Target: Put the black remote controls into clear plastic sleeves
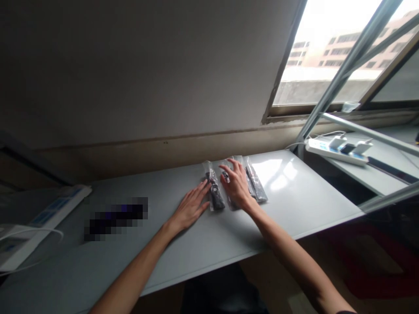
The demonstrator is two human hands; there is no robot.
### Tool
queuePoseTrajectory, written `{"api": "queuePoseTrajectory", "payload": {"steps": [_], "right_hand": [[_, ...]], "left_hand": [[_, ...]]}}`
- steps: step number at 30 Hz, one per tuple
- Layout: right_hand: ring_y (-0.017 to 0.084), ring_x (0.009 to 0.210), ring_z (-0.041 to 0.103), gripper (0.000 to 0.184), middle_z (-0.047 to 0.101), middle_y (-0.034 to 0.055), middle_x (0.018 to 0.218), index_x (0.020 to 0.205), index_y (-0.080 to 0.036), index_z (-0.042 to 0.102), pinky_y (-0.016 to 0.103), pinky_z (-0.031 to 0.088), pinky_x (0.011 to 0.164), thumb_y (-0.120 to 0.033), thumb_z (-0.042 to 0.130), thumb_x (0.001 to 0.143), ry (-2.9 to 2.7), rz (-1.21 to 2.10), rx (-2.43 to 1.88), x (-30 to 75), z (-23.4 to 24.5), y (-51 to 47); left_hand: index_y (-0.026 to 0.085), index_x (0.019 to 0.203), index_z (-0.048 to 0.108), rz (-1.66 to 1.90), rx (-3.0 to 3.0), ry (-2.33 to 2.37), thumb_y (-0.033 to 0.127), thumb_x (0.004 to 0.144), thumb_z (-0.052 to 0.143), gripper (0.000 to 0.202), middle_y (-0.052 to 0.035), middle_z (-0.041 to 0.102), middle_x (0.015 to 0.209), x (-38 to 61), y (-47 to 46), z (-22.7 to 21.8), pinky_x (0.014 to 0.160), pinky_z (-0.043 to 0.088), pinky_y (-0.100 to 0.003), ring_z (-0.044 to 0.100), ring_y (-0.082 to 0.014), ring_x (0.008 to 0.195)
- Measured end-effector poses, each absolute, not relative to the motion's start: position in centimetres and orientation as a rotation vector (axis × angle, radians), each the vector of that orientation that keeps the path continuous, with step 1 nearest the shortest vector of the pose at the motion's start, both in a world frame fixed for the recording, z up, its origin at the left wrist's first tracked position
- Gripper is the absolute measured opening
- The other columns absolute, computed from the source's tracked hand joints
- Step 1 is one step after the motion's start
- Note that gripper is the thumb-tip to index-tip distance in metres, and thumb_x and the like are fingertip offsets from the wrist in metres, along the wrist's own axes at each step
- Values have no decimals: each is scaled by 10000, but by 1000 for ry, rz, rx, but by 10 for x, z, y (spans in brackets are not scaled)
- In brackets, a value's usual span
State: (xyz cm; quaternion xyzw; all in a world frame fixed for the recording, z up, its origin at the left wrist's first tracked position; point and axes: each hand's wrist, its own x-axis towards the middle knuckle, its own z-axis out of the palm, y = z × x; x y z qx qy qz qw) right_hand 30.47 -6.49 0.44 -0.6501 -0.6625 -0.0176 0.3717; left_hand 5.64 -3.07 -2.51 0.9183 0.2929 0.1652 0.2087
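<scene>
Several clear plastic bags with dark objects inside lie side by side on the grey-white table (288, 205); what is in them is too small to name. My left hand (193, 205) lies flat, palm down, its fingertips at the edge of the leftmost bag (216, 196). Over the middle bags is my right hand (236, 183), fingers apart and slightly curled, hiding much of them. Just right of it, the rightmost bag (258, 187) lies at a slant. Whether the right hand touches the bags beneath it, I cannot tell.
A dark pixelated object (116, 218) lies on the table's left part. Beyond it is a white power strip (65, 205) with a cable. On the right, another power strip (337, 151) carries white plugs, near a slanted metal post (327, 96) and the window (327, 56).
</scene>
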Motion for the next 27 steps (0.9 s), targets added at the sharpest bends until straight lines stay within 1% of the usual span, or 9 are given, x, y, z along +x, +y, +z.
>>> {"api": "queuePoseTrajectory", "payload": {"steps": [2,4,6,8,13,18,23,25,27], "right_hand": [[471,1585,202,572,314,105,1710,1555,-333,548,714,302,1209,-414,632,994,-1713,-23,-1771,341,7,-74],[538,1608,64,715,177,88,1783,1645,-379,410,812,206,1191,-579,616,990,-1783,82,-1903,379,4,-85],[553,1607,45,787,118,90,1799,1675,-402,327,841,182,1176,-699,557,984,-1832,227,-2000,408,-3,-93],[535,1612,74,802,125,112,1796,1688,-392,288,827,209,1179,-749,480,996,-1866,374,-2024,422,-10,-97],[489,1627,56,714,119,123,1796,1658,-380,380,754,192,1234,-732,391,1036,-1914,348,-2005,408,-23,-97],[416,1646,33,621,146,83,1794,1642,-366,419,713,154,1270,-635,369,1085,-2006,109,-1959,394,-29,-94],[353,1627,241,481,339,98,1733,1540,-290,570,627,300,1264,-434,397,1115,-2195,63,-1770,396,-31,-84],[356,1628,232,514,303,90,1747,1605,-308,482,639,301,1260,-438,387,1117,-2206,61,-1766,392,-31,-82],[369,1642,157,572,218,66,1772,1676,-344,341,679,261,1262,-483,353,1121,-2228,74,-1775,385,-31,-83]], "left_hand": [[337,1704,216,461,2532,828,533,1099,401,662,-74,67,1801,58,-28,-21,1311,245,-541,156,-315,1653],[324,1707,200,438,2497,867,583,1095,365,685,-84,-35,1799,68,-24,-17,1309,217,-579,73,-339,1661],[337,1706,192,363,2498,885,637,1082,350,710,-82,-39,1796,86,-20,-14,1307,124,-645,31,-353,1660],[359,1699,212,336,2552,814,650,1082,333,693,-55,18,1799,110,-19,-11,1310,36,-652,7,-333,1663],[350,1655,360,266,2640,692,641,1079,371,645,-51,239,1768,149,-24,-8,1307,28,-664,99,-322,1661],[357,1609,446,353,2622,722,599,1081,415,582,-51,329,1741,135,-27,-13,1312,71,-657,165,-307,1652],[346,1595,464,400,2592,734,518,1104,393,525,-51,344,1736,123,-34,-17,1311,107,-654,176,-288,1650],[335,1584,476,402,2589,744,502,1099,416,516,-53,347,1735,121,-37,-16,1313,115,-651,192,-290,1645],[326,1574,486,394,2580,755,485,1092,441,509,-55,357,1730,117,-39,-15,1311,124,-659,210,-295,1639]]}}
